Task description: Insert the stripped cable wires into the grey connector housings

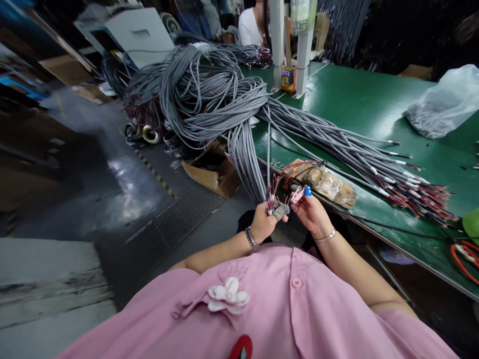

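Note:
My left hand [264,223] is closed around the stripped ends of a bundle of grey cables [247,154], where thin coloured wires [275,189] fan out. A grey cover [280,212] sits on its thumb. Close beside it, my right hand [312,215] is closed in a pinch on a small pink and white piece [298,194], whose kind I cannot make out. Blue wrapping [307,191] covers a digit of that hand. Orange and dark wires run between the two hands. Just beyond them, a worn, taped wooden block [329,185] lies at the table edge.
More grey cables [318,129] lie across the green table [359,99], and large coils [202,85] are heaped at left. A plastic bag [445,102] stands far right. A cardboard box [224,182] is below the edge. A person [250,27] is behind the posts.

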